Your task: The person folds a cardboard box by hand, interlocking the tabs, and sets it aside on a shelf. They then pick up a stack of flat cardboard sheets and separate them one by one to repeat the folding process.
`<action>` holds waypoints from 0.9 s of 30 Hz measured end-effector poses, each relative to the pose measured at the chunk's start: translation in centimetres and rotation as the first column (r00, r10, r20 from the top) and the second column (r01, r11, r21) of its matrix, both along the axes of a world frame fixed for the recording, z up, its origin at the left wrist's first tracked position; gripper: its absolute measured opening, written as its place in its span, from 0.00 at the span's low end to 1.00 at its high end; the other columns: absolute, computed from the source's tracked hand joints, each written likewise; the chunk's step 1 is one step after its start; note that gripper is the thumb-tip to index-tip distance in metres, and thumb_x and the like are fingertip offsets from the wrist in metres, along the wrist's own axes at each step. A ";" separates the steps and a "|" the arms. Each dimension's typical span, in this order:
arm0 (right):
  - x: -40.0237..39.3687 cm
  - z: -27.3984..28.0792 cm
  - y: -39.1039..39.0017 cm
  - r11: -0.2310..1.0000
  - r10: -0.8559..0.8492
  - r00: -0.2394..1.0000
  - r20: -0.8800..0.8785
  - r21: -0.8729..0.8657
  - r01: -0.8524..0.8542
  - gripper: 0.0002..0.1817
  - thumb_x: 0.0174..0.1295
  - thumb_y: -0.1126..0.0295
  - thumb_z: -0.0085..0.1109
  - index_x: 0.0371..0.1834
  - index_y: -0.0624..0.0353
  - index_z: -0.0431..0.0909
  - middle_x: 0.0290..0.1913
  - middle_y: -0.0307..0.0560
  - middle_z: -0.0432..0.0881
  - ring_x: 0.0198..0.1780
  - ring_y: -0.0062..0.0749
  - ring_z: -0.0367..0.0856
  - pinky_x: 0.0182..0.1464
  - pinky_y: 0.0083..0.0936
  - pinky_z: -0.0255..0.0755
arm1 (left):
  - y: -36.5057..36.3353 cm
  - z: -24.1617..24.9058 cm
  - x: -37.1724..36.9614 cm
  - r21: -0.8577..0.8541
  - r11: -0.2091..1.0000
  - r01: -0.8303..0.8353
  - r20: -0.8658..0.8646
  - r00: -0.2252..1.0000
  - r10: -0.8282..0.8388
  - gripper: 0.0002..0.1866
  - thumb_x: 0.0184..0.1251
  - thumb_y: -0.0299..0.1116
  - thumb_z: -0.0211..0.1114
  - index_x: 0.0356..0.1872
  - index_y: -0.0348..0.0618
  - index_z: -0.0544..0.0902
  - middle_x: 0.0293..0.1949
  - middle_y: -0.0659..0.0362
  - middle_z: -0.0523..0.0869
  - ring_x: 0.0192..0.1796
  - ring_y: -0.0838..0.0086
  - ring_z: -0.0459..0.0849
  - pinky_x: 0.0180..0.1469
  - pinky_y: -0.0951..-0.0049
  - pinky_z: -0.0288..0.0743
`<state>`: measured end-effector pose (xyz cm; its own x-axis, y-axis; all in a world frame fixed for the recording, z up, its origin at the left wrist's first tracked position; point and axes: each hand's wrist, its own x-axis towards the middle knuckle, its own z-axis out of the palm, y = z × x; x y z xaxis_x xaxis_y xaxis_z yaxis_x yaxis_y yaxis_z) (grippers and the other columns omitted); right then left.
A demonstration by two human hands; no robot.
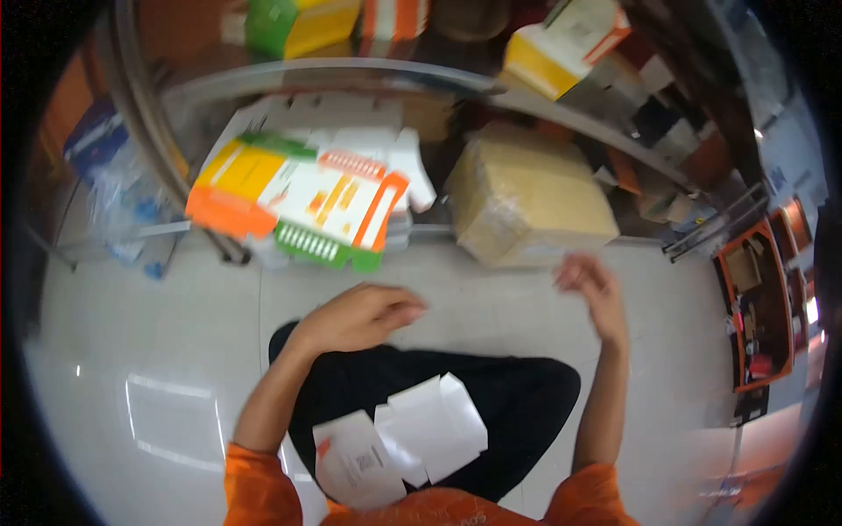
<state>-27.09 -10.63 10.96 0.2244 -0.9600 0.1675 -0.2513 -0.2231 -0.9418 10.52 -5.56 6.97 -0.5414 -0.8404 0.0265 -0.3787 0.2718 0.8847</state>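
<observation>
My left hand (362, 317) hovers above my left knee, fingers loosely stretched to the right with nothing visible in them. Out to the right, my right hand (593, 287) is raised near the front of a taped brown cardboard box (531, 197); its fingers are apart, slightly blurred, and hold nothing. In my lap lies a partly folded white carton (434, 425), and a printed panel (360, 460) with a small square code shows at its left. Ahead of my left hand, flat printed cartons (329, 202) in white, orange, yellow and green lie on a stack of white ones.
A metal shelf rail (324, 70) crosses above the stack, with a yellow-and-white box (561, 53) and a green-and-yellow box (303, 24) on that level. Plastic bags (123, 206) hang at the left. An orange cabinet (756, 302) stands at the right on the tiled floor.
</observation>
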 end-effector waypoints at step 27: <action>5.6 -17.8 21.1 0.939 -0.088 0.951 -0.295 0.293 0.178 0.18 0.66 0.72 0.61 0.56 0.66 0.74 0.37 0.46 0.83 0.38 0.26 0.80 0.43 0.23 0.72 | 27.1 -8.0 0.6 -0.043 0.642 -0.765 0.466 0.553 0.691 0.16 0.65 0.28 0.67 0.53 0.39 0.80 0.46 0.52 0.83 0.46 0.67 0.84 0.45 0.68 0.79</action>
